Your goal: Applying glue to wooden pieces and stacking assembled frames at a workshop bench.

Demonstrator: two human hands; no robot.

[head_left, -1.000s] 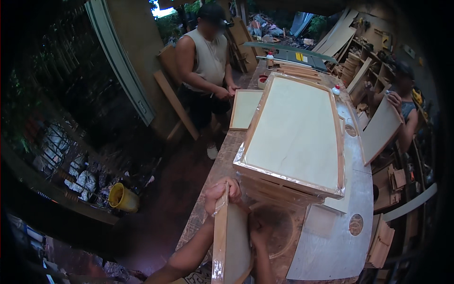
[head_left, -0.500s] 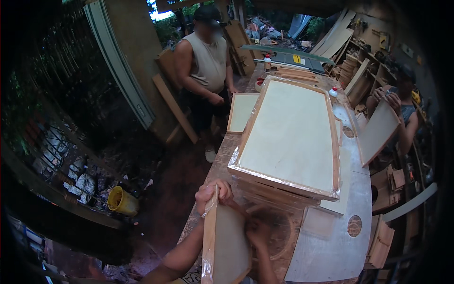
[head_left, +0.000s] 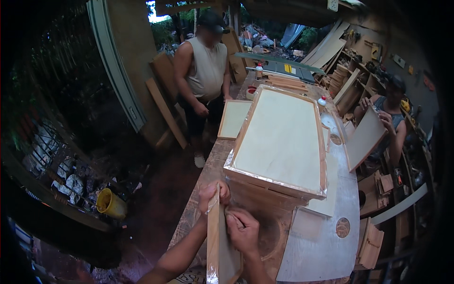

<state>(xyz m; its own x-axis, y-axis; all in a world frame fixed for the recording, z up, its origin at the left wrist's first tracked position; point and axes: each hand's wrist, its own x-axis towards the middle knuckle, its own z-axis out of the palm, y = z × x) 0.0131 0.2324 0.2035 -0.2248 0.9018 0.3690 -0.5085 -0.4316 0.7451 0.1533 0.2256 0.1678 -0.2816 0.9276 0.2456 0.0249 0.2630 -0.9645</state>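
1. While the small framed panel (head_left: 220,246) is stood on edge on the workbench (head_left: 198,215), its top corner is gripped by the left hand (head_left: 213,194) (fingers closed).
2. Its face is pressed by the right hand (head_left: 242,230), fingers curled.
3. The large framed panel (head_left: 281,139) is just beyond.

Your left hand (head_left: 213,193) is curled shut in a grip, knuckles up; your right hand (head_left: 242,229) sits just near-right of it, fingers pinched, both forearms reaching in from below.

Long workbench (head_left: 198,222) carries framed panels (head_left: 279,137) – 1 small frame (head_left: 233,118), glue bottles (head_left: 322,101).
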